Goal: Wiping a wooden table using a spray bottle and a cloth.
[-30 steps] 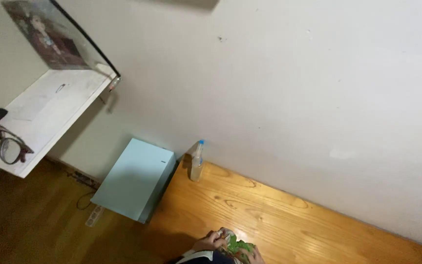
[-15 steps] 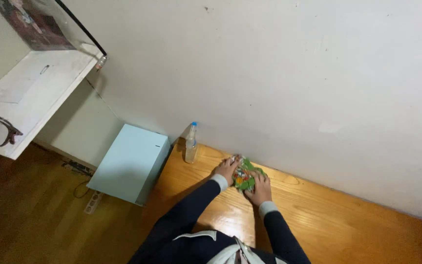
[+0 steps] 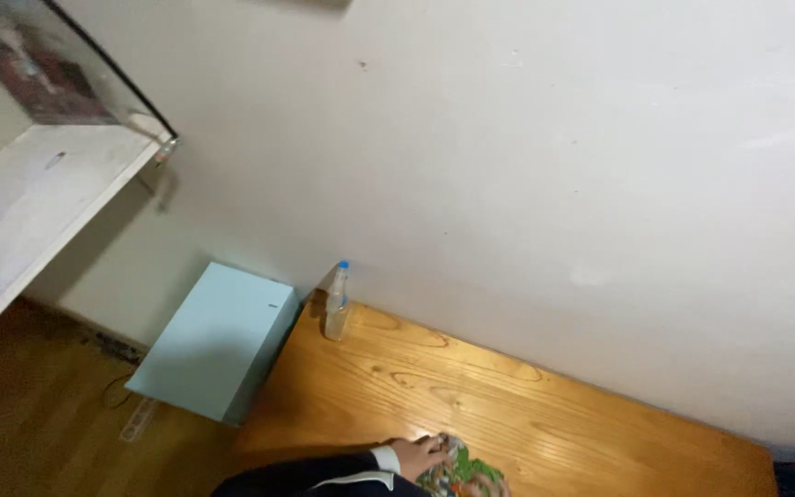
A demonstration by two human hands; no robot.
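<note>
Head view, looking down at the near edge of the wooden worktop (image 3: 508,405). My left hand (image 3: 419,456) lies on the crumpled green printed cloth (image 3: 457,474), fingers curled over its left edge and pinching a fold, so grasping it. My right hand (image 3: 488,488) is almost wholly cut off by the bottom of the frame; it sits at the cloth's right side, but I cannot tell whether it grips or only rests there.

Cloth position: bunched at the front edge of the worktop, well apart from the clear spray bottle (image 3: 336,302) standing by the wall.

Handling judgement: soft, light, limp; no stiffness, not fragile. It should slide easily on the glossy wood. Best hold is a pinch on a gathered fold or the edge, one hand per side
</note>
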